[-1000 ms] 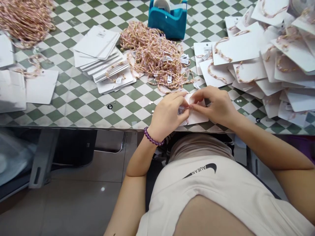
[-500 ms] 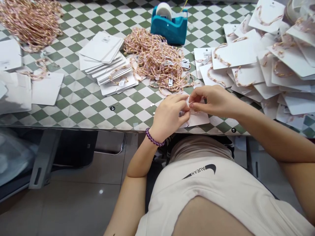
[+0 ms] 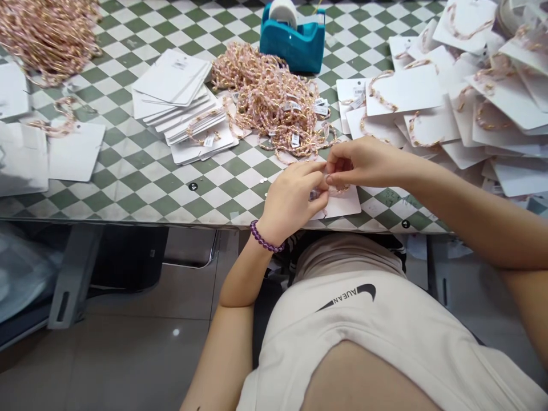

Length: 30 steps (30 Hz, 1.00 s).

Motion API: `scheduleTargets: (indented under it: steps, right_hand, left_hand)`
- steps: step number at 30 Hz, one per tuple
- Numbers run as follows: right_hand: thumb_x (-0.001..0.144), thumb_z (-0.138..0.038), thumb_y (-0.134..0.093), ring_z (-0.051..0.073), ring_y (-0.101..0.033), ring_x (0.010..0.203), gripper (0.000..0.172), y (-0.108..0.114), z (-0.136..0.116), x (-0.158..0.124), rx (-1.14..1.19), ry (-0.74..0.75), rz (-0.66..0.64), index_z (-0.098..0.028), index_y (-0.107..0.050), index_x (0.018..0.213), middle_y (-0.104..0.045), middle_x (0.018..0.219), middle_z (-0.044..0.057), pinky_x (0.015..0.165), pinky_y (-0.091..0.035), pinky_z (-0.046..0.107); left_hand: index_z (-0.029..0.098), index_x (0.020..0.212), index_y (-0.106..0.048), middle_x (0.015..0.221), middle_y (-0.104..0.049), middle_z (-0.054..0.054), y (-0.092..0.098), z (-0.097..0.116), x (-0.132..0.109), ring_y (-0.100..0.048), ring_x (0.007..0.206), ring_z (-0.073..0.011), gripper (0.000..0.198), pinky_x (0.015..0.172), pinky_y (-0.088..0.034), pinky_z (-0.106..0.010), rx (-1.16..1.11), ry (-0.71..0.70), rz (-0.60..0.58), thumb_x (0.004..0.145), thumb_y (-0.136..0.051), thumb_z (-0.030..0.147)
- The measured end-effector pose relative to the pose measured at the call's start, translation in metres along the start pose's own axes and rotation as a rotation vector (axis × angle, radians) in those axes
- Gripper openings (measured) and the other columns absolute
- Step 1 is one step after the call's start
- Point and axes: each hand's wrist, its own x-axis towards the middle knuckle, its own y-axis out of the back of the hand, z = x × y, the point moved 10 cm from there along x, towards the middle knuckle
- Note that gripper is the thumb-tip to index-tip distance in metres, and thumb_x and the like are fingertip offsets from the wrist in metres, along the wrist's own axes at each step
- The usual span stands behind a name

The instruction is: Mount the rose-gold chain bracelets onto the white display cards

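Observation:
My left hand [image 3: 296, 197], with a purple bead bracelet at its wrist, is closed over the left part of a white card [image 3: 345, 204] by the table's front edge. From the right, my right hand [image 3: 357, 165] meets it, thumb and index finger pinched together at the left fingertips. What the pinch holds is too small to make out. Part of a pink-and-gold beaded bracelet [image 3: 339, 188] shows on the card under my right fingers. The rest of it is hidden by my hands.
Behind my hands lies a heap of beaded bracelets [image 3: 274, 103], with a teal tape dispenser [image 3: 293, 43] beyond. A stack of white cards [image 3: 171, 80] is at left. Carded bracelets [image 3: 428, 123] pile up at right. Another beaded heap [image 3: 51, 40] fills the far left corner.
My right hand has risen slightly, still pinching by the left fingertips. More of the bracelet on the card shows beneath it. The whole view has shifted a little.

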Motion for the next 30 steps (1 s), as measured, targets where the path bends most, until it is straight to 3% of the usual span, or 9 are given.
scheduleTargets:
  steps: [9,14,20,23,26,30]
  right_hand:
    - [0.078,-0.043,-0.074,0.011,-0.054,0.058,0.025,0.004,0.015,0.002,-0.084,-0.058,0.049,-0.021,-0.062,0.079,-0.063,0.063,-0.002,0.055,-0.032,0.027]
    - [0.078,-0.045,-0.074,0.012,-0.051,0.058,0.029,0.004,0.020,0.004,-0.165,-0.127,0.045,-0.022,-0.057,0.076,-0.059,0.061,-0.002,0.055,-0.030,0.028]
    - [0.091,-0.042,-0.058,0.013,-0.043,0.057,0.035,0.006,0.007,0.001,-0.363,-0.125,0.206,-0.019,-0.049,0.065,-0.059,0.067,0.003,0.054,-0.023,0.029]
    - [0.095,-0.039,-0.056,0.015,-0.051,0.066,0.026,0.013,-0.002,-0.011,-0.337,-0.051,0.318,-0.019,-0.060,0.078,-0.063,0.076,0.005,0.058,-0.031,0.029]
    - [0.100,-0.039,-0.052,0.021,-0.058,0.086,0.025,0.018,-0.018,-0.033,-0.365,0.118,0.462,-0.022,-0.070,0.104,-0.068,0.095,0.008,0.073,-0.042,0.033]
    - [0.101,-0.044,-0.054,0.025,-0.056,0.102,0.030,-0.007,-0.031,-0.053,-0.522,0.290,0.452,-0.025,-0.072,0.115,-0.069,0.115,0.010,0.091,-0.044,0.039]
  left_hand:
    - [0.019,0.082,-0.067,0.131,-0.071,-0.008,-0.002,-0.001,0.000,-0.065,0.124,-0.0258,0.009,0.108,-0.051,-0.040,0.015,0.006,-0.018,0.089,-0.065,0.013]
    - [0.019,0.081,-0.067,0.130,-0.072,-0.008,-0.001,-0.002,0.000,-0.067,0.122,-0.0257,0.011,0.107,-0.052,-0.041,0.014,0.016,-0.024,0.088,-0.064,0.012]
    - [0.020,0.081,-0.067,0.134,-0.071,-0.008,0.002,-0.001,0.001,-0.065,0.126,-0.0248,0.011,0.111,-0.051,-0.040,-0.003,0.011,-0.024,0.085,-0.065,0.009]
    - [0.018,0.083,-0.065,0.129,-0.073,-0.009,0.001,-0.001,0.002,-0.065,0.126,-0.0246,0.009,0.111,-0.051,-0.038,-0.001,0.012,-0.015,0.086,-0.064,0.010]
    - [0.018,0.096,-0.064,0.123,-0.074,-0.010,-0.004,-0.005,0.002,-0.067,0.119,-0.0248,0.010,0.104,-0.053,-0.038,0.021,0.037,-0.019,0.087,-0.065,0.014]
    - [0.018,0.111,-0.060,0.128,-0.070,-0.010,-0.003,-0.011,-0.002,-0.065,0.120,-0.0243,0.023,0.104,-0.052,-0.037,0.011,0.034,-0.010,0.089,-0.066,0.019]
